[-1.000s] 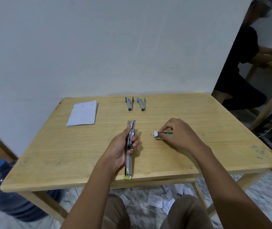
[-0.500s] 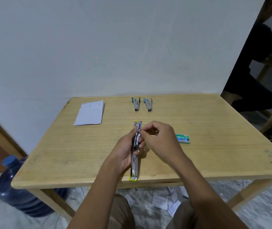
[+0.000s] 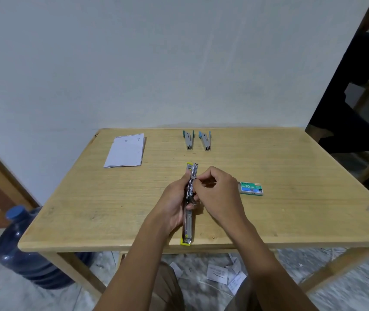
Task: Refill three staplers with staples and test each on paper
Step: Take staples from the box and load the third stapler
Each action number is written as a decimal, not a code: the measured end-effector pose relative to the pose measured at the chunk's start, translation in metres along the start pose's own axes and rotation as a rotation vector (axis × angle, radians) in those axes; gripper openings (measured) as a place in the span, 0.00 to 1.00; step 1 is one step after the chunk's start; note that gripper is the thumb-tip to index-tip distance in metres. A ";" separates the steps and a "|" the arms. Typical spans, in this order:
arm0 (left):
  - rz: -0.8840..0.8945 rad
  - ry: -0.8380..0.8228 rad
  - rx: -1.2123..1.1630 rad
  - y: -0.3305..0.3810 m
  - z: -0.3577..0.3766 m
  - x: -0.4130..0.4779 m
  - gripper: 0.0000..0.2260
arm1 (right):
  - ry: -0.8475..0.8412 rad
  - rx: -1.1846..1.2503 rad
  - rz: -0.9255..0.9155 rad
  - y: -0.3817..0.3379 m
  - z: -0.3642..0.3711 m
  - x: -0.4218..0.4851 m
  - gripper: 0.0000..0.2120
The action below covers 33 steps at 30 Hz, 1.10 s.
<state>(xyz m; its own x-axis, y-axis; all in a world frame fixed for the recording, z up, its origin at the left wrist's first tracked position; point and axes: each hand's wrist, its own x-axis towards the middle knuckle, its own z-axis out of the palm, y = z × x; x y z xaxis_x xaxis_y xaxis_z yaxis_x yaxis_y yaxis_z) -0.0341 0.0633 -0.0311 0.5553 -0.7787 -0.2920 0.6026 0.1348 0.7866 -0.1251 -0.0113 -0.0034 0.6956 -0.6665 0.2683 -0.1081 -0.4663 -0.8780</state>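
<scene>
Pale wall (image 3: 156, 63) is filling the top half of the view. Light wooden table (image 3: 291, 209) is standing pushed against it. Blue water jug (image 3: 28, 254) is sitting on the marbled floor under the near-left corner; paper scraps (image 3: 217, 273) are lying on the floor below the near edge. Another person in dark clothes (image 3: 354, 104) is sitting at a second table, far right, cut off by the frame edge.

Paper stack (image 3: 126, 150) is lying far-left on the tabletop. Green staple box (image 3: 251, 188), marked No10-1M, is lying flat just right of the hands.

Yellow stapler (image 3: 189, 205) is lying opened out flat, long axis running near-to-far, near end sitting at the table's near edge, far end pointing toward the wall. Left hand (image 3: 174, 203) is grasping its middle from the left side. Right hand (image 3: 218, 189) is clenching into a pinch over the far half of the magazine; cannot tell what the fingertips are holding, too small. Hands are hiding the stapler's middle section.

Green-tipped stapler (image 3: 188, 140) and blue-tipped stapler (image 3: 205, 140) are lying side by side near the wall, well apart from the hands, long axes also running near-to-far, metal noses pointing toward the person. Their detail is blurring out.
</scene>
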 end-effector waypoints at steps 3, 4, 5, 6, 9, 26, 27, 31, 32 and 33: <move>0.000 0.012 0.002 -0.001 -0.001 0.001 0.20 | 0.018 0.012 0.010 -0.001 0.002 -0.001 0.04; -0.003 0.015 0.002 -0.001 -0.001 0.001 0.20 | 0.022 0.013 0.014 -0.001 0.002 -0.002 0.04; -0.005 0.016 0.003 -0.001 -0.001 0.001 0.20 | 0.022 0.016 0.022 -0.001 0.002 -0.002 0.04; -0.007 0.017 0.004 -0.001 -0.001 0.000 0.20 | 0.021 0.022 0.031 -0.001 0.002 -0.002 0.04; -0.004 0.022 0.009 -0.001 -0.002 0.000 0.20 | 0.022 0.047 0.044 -0.002 0.003 -0.004 0.05; -0.004 0.009 -0.017 0.001 0.002 -0.003 0.19 | 0.052 -0.227 -0.111 -0.002 0.009 -0.001 0.06; -0.001 0.014 -0.013 0.001 0.002 -0.003 0.19 | 0.030 -0.263 -0.110 -0.003 0.009 -0.001 0.06; -0.003 0.026 -0.015 0.002 0.004 -0.005 0.18 | -0.058 -0.348 -0.080 -0.006 0.004 0.005 0.06; -0.002 0.028 -0.013 0.003 0.005 -0.006 0.18 | -0.073 -0.359 -0.077 -0.007 0.003 0.006 0.06; 0.001 0.034 -0.010 0.003 0.006 -0.006 0.18 | -0.087 -0.367 -0.073 -0.008 0.003 0.007 0.06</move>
<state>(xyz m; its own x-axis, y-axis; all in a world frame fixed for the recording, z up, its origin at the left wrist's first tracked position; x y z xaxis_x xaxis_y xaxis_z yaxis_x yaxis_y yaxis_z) -0.0391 0.0649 -0.0243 0.5749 -0.7575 -0.3094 0.6073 0.1416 0.7817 -0.1176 -0.0105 0.0046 0.7670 -0.5793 0.2760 -0.2924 -0.6984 -0.6532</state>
